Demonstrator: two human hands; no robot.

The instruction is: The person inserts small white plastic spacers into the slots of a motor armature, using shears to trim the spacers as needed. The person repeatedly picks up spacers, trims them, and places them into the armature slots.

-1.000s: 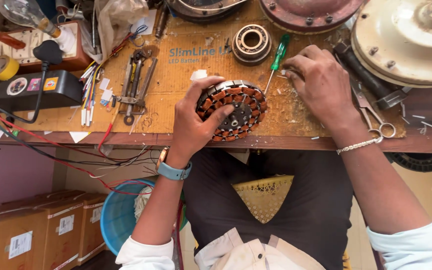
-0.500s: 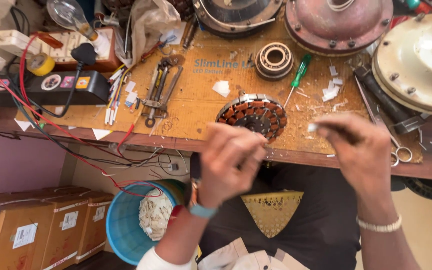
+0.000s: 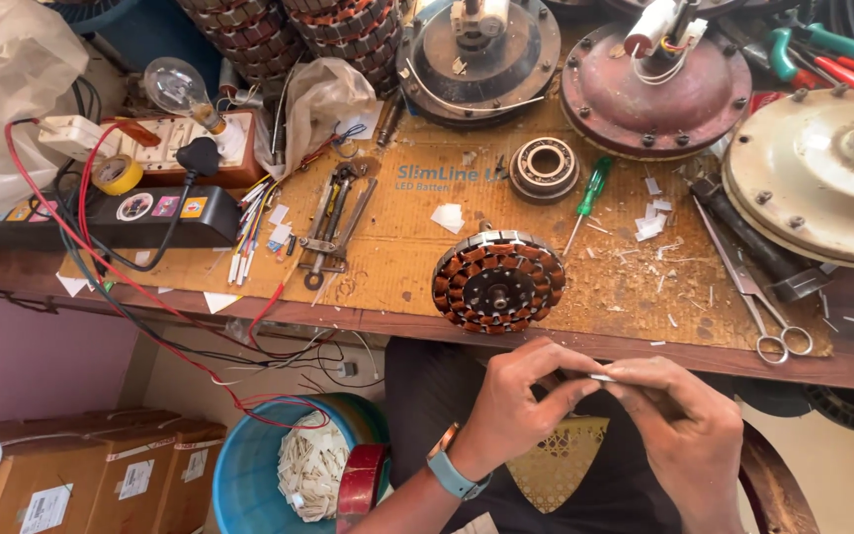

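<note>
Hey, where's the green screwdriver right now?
In the head view, the green screwdriver lies on the cardboard-covered bench, right of centre, between the round bearing and the scattered white paper scraps, just above the copper-wound stator.

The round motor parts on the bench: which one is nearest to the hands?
The copper-wound stator, lying flat at the bench's front edge just above the hands. The red cover, cream cover and bearing lie farther back.

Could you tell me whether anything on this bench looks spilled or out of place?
Yes: small white paper scraps lie strewn over the cardboard mat beside the wound stator, like trimmings. Both hands pinch one such white strip below the bench edge.
</note>
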